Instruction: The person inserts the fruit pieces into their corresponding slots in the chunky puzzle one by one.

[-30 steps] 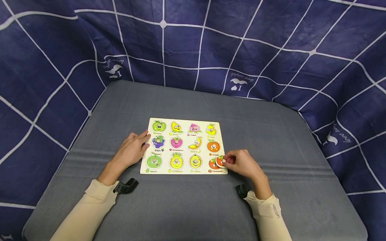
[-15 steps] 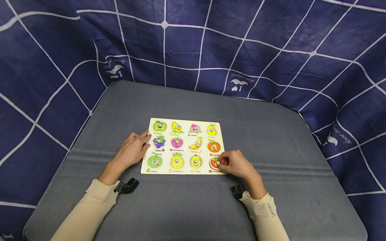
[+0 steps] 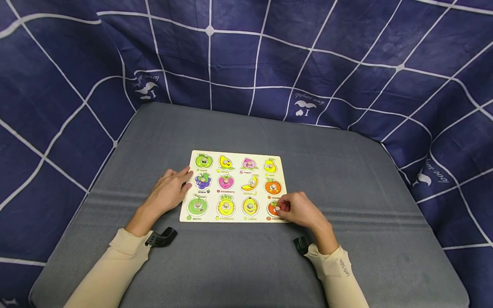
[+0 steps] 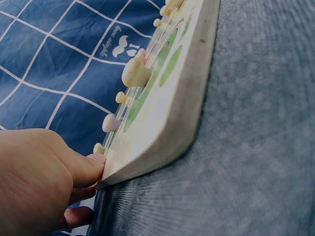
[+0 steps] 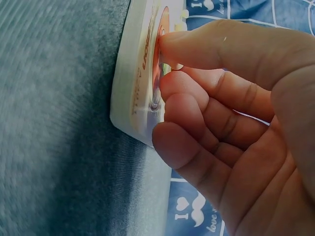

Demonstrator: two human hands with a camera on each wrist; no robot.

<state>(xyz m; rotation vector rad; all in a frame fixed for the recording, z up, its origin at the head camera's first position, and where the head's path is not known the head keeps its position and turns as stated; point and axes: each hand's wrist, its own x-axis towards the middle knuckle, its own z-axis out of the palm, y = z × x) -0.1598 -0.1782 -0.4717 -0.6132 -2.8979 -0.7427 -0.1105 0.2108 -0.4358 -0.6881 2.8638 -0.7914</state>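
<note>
A pale wooden peg puzzle board (image 3: 238, 202) with rows of fruit pieces lies flat on the grey surface. At its near right corner, my right hand (image 3: 303, 209) pinches the knob of the red-orange persimmon piece (image 3: 271, 208) between thumb and fingers. That piece sits at its printed spot; the hand covers its right side, so whether it is fully seated I cannot tell. My left hand (image 3: 167, 192) rests at the board's left edge, fingers extended. In the left wrist view its thumb (image 4: 91, 167) touches the edge near the corner.
Round knobs stand up from the other pieces, such as the melon (image 3: 197, 206) and the orange (image 3: 273, 187). The grey padded surface (image 3: 246, 265) extends on all sides of the board. A blue cloth with white lines (image 3: 246, 55) hangs behind and at both sides.
My right hand has moved slightly left, bringing the persimmon piece from overlapping the board's right edge onto its printed spot, where it now looks lower. The left hand has stayed put.
</note>
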